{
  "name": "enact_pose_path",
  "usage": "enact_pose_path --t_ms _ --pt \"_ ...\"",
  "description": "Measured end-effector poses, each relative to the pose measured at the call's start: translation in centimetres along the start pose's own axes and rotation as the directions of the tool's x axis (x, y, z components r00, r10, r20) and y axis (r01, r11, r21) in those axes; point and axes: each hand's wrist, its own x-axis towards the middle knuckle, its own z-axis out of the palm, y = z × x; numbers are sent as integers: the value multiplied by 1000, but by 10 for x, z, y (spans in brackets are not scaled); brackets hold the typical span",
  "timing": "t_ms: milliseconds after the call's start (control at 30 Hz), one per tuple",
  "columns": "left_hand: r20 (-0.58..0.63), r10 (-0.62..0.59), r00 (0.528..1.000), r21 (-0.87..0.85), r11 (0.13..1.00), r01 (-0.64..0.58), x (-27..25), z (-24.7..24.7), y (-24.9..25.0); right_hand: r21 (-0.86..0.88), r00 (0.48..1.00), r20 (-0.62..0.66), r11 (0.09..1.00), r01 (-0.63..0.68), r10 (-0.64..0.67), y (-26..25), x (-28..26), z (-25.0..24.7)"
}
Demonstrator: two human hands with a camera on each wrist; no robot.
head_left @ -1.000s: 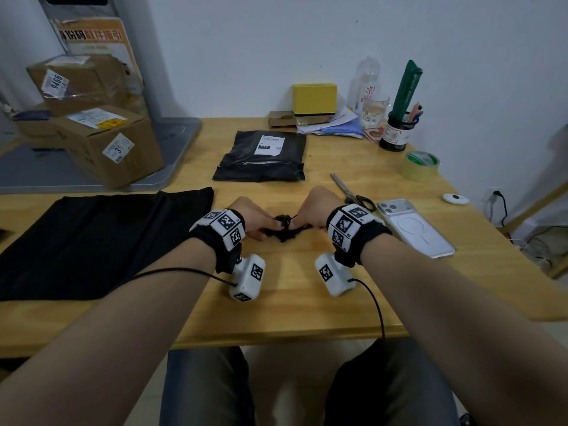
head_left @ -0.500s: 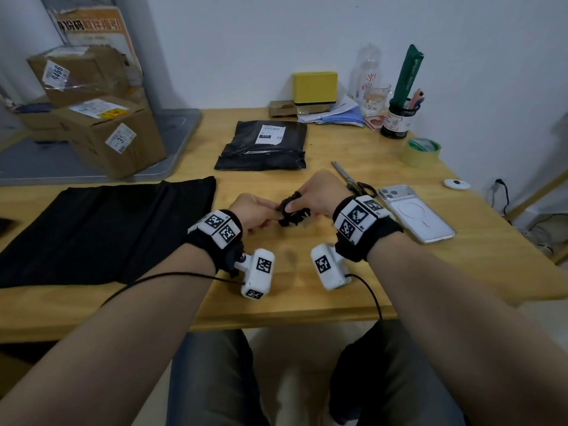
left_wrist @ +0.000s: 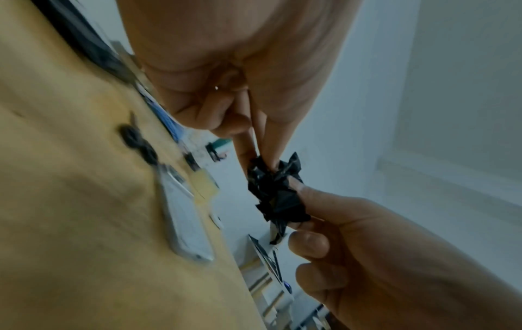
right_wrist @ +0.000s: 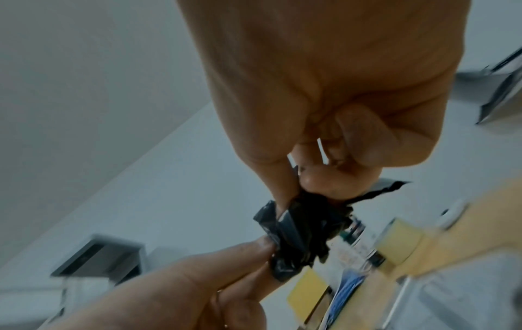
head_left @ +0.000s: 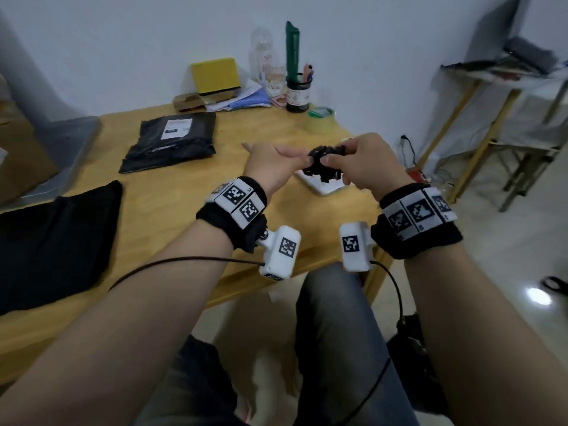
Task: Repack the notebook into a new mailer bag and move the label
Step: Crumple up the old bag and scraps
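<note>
A crumpled black scrap [head_left: 324, 162] is pinched between the left hand [head_left: 273, 167] and right hand [head_left: 365, 162], above the table [head_left: 184, 192]. Behind, the labelled mailer bag [head_left: 172, 139] lies closed; repacking is judged largely done, only scrap disposal left.

1. Dim, even indoor light with a cool bluish cast; shadows are soft.
2. A small bright glare spot shines on the floor tiles [head_left: 536, 296].
3. Wide-angle bending at the edges.
4. Both wrist views show motion blur on the wooden table [left_wrist: 70, 201].
</note>
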Motion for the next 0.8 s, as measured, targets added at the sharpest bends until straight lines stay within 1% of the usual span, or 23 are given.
enact_pose_path --t_ms 67,167,233,300,367,433,500,600,667,800 --pt "47 44 998 13 999 -45 -6 34 11 91 996 -63 995 -51 56 29 -9 -26" --pt "139 86 987 -23 996 -84 -16 81 22 270 986 -102 958 -98 130 72 -25 -60" --pt "207 73 976 -47 997 -65 -24 112 27 369 973 -117 918 -143 199 102 -39 -78" --pt "307 34 951 -40 999 -23 -32 147 28 447 947 -140 872 -199 289 136 -55 -94" --pt "437 -48 898 -33 997 70 -41 184 27 504 903 -169 822 -265 395 173 -72 -106" --pt "552 -135 823 -5 986 165 -53 222 21 541 847 -191 773 -331 496 213 -88 -117" --pt "620 -189 761 54 979 198 -62 260 10 576 795 -199 724 -378 573 252 -103 -124" --pt "673 -277 686 138 958 251 -73 311 -23 633 725 -182 643 -431 665 305 -125 -127" --pt "687 -345 640 193 935 298 -76 338 -50 660 670 -154 580 -477 726 340 -136 -120" --pt "672 -488 557 292 866 407 -73 371 -103 687 538 -93 445 -575 838 400 -152 -95"
